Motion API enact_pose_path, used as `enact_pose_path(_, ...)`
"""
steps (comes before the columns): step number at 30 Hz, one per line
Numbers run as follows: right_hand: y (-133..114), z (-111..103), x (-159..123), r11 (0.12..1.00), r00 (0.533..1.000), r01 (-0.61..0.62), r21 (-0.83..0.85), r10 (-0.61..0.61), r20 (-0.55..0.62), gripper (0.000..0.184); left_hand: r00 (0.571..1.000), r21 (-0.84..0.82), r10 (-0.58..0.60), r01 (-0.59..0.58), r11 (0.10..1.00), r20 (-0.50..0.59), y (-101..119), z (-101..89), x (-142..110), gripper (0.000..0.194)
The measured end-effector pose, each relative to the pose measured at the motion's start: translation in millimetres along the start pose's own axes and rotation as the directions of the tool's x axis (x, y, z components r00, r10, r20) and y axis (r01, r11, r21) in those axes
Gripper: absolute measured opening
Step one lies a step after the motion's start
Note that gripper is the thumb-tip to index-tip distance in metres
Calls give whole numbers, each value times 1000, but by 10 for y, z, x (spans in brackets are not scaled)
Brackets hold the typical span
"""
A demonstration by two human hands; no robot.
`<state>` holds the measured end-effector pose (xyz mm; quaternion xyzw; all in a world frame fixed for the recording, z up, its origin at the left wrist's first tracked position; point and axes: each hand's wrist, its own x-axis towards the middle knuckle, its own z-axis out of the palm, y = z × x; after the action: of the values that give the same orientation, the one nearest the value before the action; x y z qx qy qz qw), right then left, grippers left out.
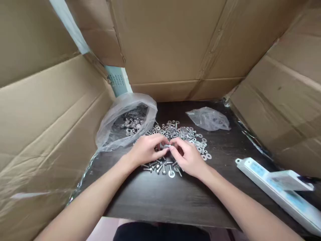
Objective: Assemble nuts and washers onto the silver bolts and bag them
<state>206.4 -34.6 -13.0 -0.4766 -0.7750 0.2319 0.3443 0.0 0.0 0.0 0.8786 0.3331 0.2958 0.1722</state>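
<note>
Over the middle of the dark table, my left hand point(152, 148) and my right hand point(185, 154) meet fingertip to fingertip. Between them is a small metal bolt point(167, 146), lying roughly level and pinched from both sides. Whether a nut or washer sits on its right end is too small to tell. Behind and right of my hands spreads a pile of loose washers point(185, 132) and nuts. Several loose bolts point(164, 168) lie in front of my fingers, along with a washer point(171, 173) that has a bolt standing on it.
An opened clear plastic bag point(105, 129) holding assembled bolts point(134, 126) stands at the left. A crumpled plastic bag point(209, 118) lies at the back right. A white power strip point(278, 190) with a plug runs along the right edge. Cardboard walls point(173, 43) enclose the table.
</note>
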Motion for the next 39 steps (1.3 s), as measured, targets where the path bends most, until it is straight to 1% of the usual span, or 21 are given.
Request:
enact_pose_path(12, -22, -37, 12, 999, 999, 32, 5, -32, -17, 6, 1000, -5, 10, -10, 1000, -5, 1, -1, 24, 12)
enact_pose_path(29, -38, -44, 14, 998, 1000, 7, 68, -8, 16, 3, 1000, 5, 11, -11, 1000, 14, -2, -4, 20, 11)
enact_pose_path(34, -47, -68, 19, 997, 1000, -14, 73, 12, 22, 9, 1000, 12, 22, -22, 1000, 3, -4, -11, 18, 13)
enact_pose_path(39, -44, -68, 30, 998, 1000, -13, 54, 12, 23, 12, 1000, 16, 18, -19, 1000, 23, -3, -3, 16, 12)
